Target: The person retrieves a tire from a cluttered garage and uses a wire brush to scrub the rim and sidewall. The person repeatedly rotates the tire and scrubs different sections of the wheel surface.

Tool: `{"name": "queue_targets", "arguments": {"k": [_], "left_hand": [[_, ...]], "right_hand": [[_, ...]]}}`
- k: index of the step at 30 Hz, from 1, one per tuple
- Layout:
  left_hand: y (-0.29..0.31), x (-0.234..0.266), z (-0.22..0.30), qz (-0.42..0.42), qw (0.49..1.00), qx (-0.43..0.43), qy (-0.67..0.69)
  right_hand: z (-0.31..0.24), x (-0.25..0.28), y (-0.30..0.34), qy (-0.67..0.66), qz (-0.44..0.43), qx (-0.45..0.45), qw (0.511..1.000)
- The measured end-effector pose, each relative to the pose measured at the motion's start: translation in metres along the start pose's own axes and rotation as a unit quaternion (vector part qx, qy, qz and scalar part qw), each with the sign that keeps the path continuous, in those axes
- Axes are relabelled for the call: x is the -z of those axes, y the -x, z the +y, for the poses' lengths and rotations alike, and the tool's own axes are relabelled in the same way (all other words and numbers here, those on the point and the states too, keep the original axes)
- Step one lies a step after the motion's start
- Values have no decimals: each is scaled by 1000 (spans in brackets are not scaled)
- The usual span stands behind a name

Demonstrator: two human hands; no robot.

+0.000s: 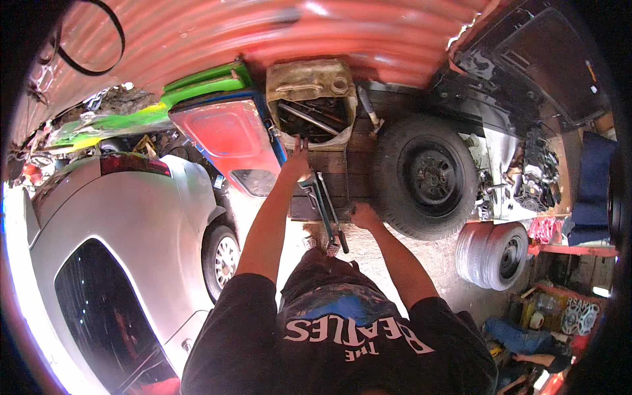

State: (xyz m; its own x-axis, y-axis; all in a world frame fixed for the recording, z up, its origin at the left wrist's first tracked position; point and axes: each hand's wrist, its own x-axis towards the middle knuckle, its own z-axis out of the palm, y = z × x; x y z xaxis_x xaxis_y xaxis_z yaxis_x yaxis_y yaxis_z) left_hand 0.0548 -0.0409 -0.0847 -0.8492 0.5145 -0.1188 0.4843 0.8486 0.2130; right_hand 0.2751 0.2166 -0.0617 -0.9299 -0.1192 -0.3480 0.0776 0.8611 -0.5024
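Observation:
My left hand (297, 160) reaches forward with its fingers stretched out, at the near rim of a cut-open, dirty plastic container (339, 140). Inside the container lie several metal tools, among them a long silver bar (309, 117). Just right of my left wrist, a long dark metal tool with two bars (322, 205) lies across the near edge of a wooden bench (355, 181). My right hand (364, 216) is curled closed at that edge, close to a tire on a black rim (428, 174); anything inside its fingers is hidden.
A silver car (125, 210) stands on the left. Red and green body panels (220, 135) lean beside the bench. Two stacked wheels (494, 255) and engine parts (536, 181) are on the right. Another person (526, 342) is at the lower right.

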Motion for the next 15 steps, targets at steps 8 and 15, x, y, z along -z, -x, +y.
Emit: {"name": "queue_targets", "arguments": {"k": [8,15], "left_hand": [[-20,28,52,-87,995,-33,20],[5,51,6,-74,997,-12,12]], "right_hand": [[70,0,-24,191,-111,-44,974],[-1,-27,-44,-41,54,-90,994]]}}
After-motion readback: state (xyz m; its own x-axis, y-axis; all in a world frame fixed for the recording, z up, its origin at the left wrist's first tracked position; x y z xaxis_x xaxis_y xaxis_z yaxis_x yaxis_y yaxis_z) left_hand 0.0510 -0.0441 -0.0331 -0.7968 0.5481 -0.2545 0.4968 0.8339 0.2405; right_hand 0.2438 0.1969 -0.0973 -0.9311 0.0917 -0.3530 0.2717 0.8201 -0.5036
